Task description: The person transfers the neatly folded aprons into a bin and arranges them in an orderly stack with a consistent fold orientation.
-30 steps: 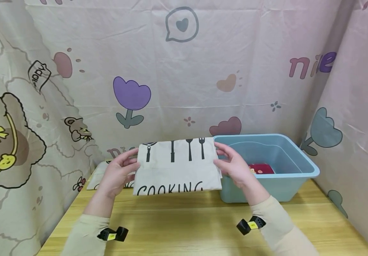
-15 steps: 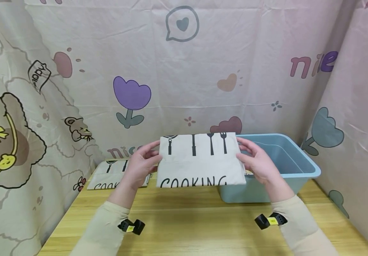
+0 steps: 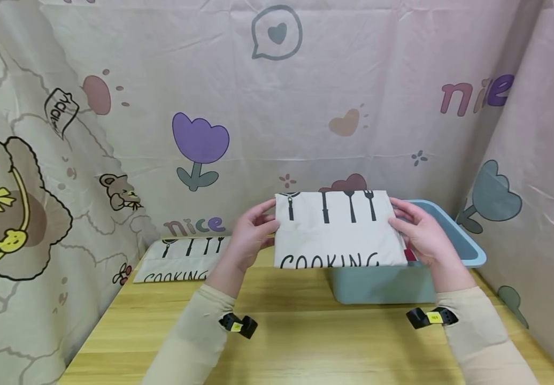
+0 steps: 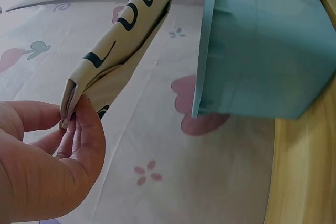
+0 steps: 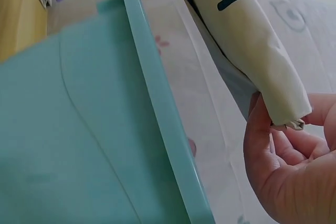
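A folded white cloth (image 3: 337, 230), printed with dark cutlery shapes and the word COOKING, is held up flat between both hands. My left hand (image 3: 255, 235) pinches its left edge, thumb in front and fingers behind. At the right edge my right hand (image 3: 421, 230) pinches it the same way. In the left wrist view the folded layers of the cloth (image 4: 118, 51) show between thumb and fingers. The cloth overlaps the near left part of a light blue plastic bin (image 3: 383, 286) in the head view. Something red (image 3: 409, 255) shows in a small patch beside the cloth's right edge.
A second folded cloth (image 3: 176, 262) with the same print lies at the back left of the wooden table (image 3: 306, 342). Behind the table hangs a patterned curtain (image 3: 277, 107), which also closes off both sides. The bin's rim (image 5: 157, 103) stands close beside the right hand.
Both hands have carried the folded cloth to the right and slightly up, from left of the bin to in front of it. The second cloth at the left has come into fuller view.
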The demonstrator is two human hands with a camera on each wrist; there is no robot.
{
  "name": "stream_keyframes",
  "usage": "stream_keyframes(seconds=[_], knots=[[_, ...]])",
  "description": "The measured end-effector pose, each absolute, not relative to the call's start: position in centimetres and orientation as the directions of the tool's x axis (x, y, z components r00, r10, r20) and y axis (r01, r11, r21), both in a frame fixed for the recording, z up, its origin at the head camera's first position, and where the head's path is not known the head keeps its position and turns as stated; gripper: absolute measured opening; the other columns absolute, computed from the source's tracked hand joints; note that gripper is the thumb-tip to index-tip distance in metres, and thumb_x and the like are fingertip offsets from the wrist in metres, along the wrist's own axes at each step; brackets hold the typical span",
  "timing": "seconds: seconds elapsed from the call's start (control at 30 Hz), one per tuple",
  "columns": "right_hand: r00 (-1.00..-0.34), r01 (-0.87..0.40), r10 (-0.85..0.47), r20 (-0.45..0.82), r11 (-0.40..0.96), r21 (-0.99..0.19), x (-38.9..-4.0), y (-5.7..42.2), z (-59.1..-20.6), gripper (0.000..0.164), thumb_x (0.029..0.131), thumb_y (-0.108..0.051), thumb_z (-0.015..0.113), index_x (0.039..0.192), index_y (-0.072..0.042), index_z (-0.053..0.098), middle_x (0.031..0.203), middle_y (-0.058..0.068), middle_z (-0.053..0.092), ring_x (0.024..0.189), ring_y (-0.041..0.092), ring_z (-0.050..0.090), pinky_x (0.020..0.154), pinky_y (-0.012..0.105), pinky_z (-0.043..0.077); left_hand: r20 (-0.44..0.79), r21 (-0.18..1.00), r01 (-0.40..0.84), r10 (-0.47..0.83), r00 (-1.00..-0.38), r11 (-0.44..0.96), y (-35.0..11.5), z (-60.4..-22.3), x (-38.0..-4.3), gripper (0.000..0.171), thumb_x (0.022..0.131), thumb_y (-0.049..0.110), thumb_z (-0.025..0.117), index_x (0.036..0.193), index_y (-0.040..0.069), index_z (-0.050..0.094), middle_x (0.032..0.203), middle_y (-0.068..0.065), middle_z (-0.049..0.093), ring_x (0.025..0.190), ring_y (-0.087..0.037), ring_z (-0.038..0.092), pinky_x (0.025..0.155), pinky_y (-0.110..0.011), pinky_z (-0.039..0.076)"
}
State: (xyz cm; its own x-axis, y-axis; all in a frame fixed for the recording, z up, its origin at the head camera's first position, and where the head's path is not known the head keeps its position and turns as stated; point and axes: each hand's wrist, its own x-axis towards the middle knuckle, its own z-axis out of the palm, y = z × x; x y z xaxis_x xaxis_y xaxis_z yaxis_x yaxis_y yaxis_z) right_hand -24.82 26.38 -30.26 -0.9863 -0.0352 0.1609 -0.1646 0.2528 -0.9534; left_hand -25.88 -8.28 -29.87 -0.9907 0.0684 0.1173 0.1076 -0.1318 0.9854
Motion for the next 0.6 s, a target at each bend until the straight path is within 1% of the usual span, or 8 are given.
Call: stream_keyframes(seconds=[0.1, 0.23, 0.3, 0.37, 0.6], knots=[[-0.985, -0.171, -0.04, 0.167, 0.294, -0.94, -25.2, 27.7, -30.3, 0.065, 0.102, -0.025, 0.057, 0.157, -0.009, 0.027, 0.14, 0.017, 0.041, 0.101, 0.009, 0.055, 0.078, 0.027, 0.056, 0.12, 0.983, 0.107, 0.084, -0.989, -0.149, -7.1, -29.7, -26.2, 0.056, 0.09, -0.008, 0.063, 0.141, 0.013, 0.057, 0.101, -0.009, 0.057, 0.085, -0.017, 0.058, 0.065, -0.031, 0.055], [-0.982, -0.189, -0.061, 0.179, 0.334, -0.923, -25.7, 29.4, -30.6, 0.064, 0.102, -0.023, 0.056, 0.156, -0.005, 0.027, 0.128, 0.007, 0.048, 0.098, 0.006, 0.056, 0.077, 0.025, 0.056, 0.103, 0.984, 0.086, 0.106, -0.989, -0.155, -5.7, -29.6, -26.7, 0.055, 0.09, -0.007, 0.064, 0.14, 0.014, 0.058, 0.104, -0.011, 0.058, 0.085, -0.018, 0.06, 0.066, -0.032, 0.057], [-0.984, -0.18, -0.059, 0.17, 0.349, -0.92, -25.9, 30.1, -30.6, 0.064, 0.102, -0.023, 0.056, 0.156, -0.004, 0.027, 0.122, 0.002, 0.049, 0.096, 0.005, 0.056, 0.076, 0.024, 0.056, 0.087, 0.985, 0.068, 0.116, -0.989, -0.159, -5.0, -29.6, -27.1, 0.055, 0.09, -0.007, 0.064, 0.14, 0.015, 0.058, 0.105, -0.011, 0.058, 0.084, -0.019, 0.06, 0.068, -0.032, 0.058], [-0.987, -0.16, -0.054, 0.151, 0.357, -0.92, -26.1, 30.7, -30.6, 0.065, 0.102, -0.023, 0.057, 0.156, -0.003, 0.026, 0.12, -0.001, 0.049, 0.095, 0.005, 0.056, 0.076, 0.024, 0.055, 0.072, 0.986, 0.052, 0.124, -0.99, -0.159, -4.4, -29.7, -27.4, 0.054, 0.09, -0.007, 0.064, 0.14, 0.015, 0.058, 0.106, -0.011, 0.057, 0.084, -0.019, 0.061, 0.068, -0.032, 0.058], [-0.995, -0.091, -0.011, 0.094, 0.405, -0.91, -26.7, 32.5, -30.3, 0.067, 0.102, -0.03, 0.057, 0.156, -0.005, 0.026, 0.126, 0.006, 0.045, 0.094, 0.007, 0.054, 0.076, 0.025, 0.055, 0.039, 0.986, 0.017, 0.128, -0.991, -0.168, -2.1, -30.1, -28.4, 0.054, 0.09, -0.006, 0.064, 0.139, 0.015, 0.059, 0.106, -0.011, 0.058, 0.082, -0.019, 0.062, 0.067, -0.032, 0.058]])
